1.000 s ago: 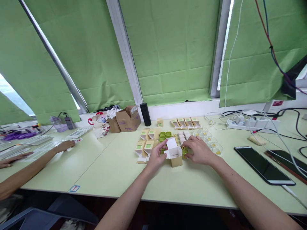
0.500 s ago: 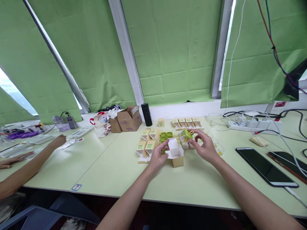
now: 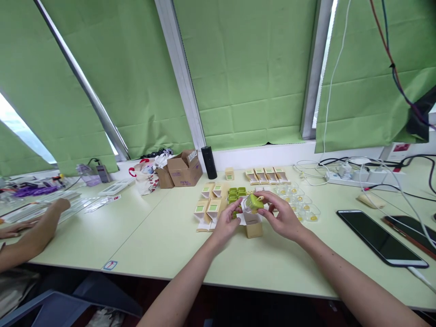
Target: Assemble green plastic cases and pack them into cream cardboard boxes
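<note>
My right hand (image 3: 283,217) grips a small container (image 3: 255,202) with a green top and a yellowish loop, tilted just above an open box. That small brown cardboard box (image 3: 255,230) stands on the table with its white inner flaps spread. My left hand (image 3: 226,225) is closed at the box's left side, its fingers at the flaps; the container hides part of the opening. Right behind the hands are several green square cups (image 3: 233,194). Folded cardboard boxes (image 3: 214,208) with green squares lie to the left, and clear plastic trays (image 3: 309,212) with yellow bits lie to the right.
More small boxes (image 3: 265,175) line the back, near a black cylinder (image 3: 209,162) and a larger carton (image 3: 184,171). Phones (image 3: 381,237) and a power strip (image 3: 363,179) with cables lie at right. Another person's arm (image 3: 37,234) rests on the table at far left.
My right hand has moved left with the green-topped container, from beside the box to over its opening. At far left, the other person's arm has pulled back.
</note>
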A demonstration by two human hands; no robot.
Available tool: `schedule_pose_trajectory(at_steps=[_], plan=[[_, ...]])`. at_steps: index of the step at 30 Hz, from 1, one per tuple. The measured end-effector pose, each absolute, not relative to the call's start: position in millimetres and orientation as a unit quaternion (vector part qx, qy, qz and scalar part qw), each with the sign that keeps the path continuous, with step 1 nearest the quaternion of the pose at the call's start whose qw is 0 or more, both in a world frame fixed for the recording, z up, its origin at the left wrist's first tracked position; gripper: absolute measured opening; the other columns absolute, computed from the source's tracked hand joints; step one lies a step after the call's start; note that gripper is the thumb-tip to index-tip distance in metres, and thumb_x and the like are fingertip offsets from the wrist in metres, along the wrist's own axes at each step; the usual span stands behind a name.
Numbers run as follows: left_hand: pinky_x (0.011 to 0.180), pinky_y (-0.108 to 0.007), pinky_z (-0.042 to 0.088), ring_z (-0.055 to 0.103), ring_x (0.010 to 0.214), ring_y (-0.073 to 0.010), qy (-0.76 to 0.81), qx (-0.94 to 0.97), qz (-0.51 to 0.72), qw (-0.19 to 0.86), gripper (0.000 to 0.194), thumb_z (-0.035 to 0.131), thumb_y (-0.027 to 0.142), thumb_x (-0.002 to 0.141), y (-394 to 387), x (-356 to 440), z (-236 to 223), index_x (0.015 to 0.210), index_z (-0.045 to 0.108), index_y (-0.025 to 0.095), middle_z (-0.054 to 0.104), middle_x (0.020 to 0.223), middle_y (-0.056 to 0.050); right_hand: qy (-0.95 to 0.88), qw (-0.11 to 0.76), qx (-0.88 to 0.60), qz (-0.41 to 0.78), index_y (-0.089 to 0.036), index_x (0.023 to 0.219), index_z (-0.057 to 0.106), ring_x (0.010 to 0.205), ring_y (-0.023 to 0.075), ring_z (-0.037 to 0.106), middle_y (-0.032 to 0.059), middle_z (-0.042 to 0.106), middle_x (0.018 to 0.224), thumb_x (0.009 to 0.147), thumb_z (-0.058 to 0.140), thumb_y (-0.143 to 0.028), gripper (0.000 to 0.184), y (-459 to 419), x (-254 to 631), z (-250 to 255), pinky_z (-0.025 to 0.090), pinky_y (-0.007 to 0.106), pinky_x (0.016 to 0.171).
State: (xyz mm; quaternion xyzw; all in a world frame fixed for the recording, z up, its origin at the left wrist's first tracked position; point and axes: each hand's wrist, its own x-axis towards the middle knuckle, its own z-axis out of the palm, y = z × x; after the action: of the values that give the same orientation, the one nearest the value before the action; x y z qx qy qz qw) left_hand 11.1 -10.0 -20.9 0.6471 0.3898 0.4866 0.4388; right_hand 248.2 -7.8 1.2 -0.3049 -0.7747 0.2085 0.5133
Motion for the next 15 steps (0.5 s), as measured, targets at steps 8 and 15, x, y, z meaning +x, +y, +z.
schedule_pose_trajectory(at_steps=[8, 15], plan=[[0.105, -0.04, 0.049, 0.061, 0.12, -0.0272, 0.4, 0.641, 0.479, 0.448, 0.079, 0.065, 0.013, 0.077, -9.0, 10.6, -25.0, 0.155, 0.057, 0.021, 0.069, 0.119, -0.01, -0.814, 0.447, -0.337, 0.157, -0.028, 0.137, 0.062, 0.077, 0.0192, 0.072, 0.0108, 0.072, 0.135, 0.101, 0.059, -0.036, 0.037, -3.4, 254.9, 2.3, 0.058, 0.036, 0.07], [0.111, -0.043, 0.045, 0.061, 0.119, -0.0272, 0.392, 0.651, 0.477, 0.441, 0.076, 0.069, 0.015, 0.081, -7.7, 8.6, -26.2, 0.155, 0.057, 0.021, 0.068, 0.116, -0.009, -0.834, 0.408, -0.351, 0.122, -0.026, 0.125, 0.062, 0.072, 0.0205, 0.069, 0.0041, 0.077, 0.099, 0.097, 0.061, -0.032, 0.028, -10.7, 251.8, 6.1, 0.052, 0.036, 0.072]])
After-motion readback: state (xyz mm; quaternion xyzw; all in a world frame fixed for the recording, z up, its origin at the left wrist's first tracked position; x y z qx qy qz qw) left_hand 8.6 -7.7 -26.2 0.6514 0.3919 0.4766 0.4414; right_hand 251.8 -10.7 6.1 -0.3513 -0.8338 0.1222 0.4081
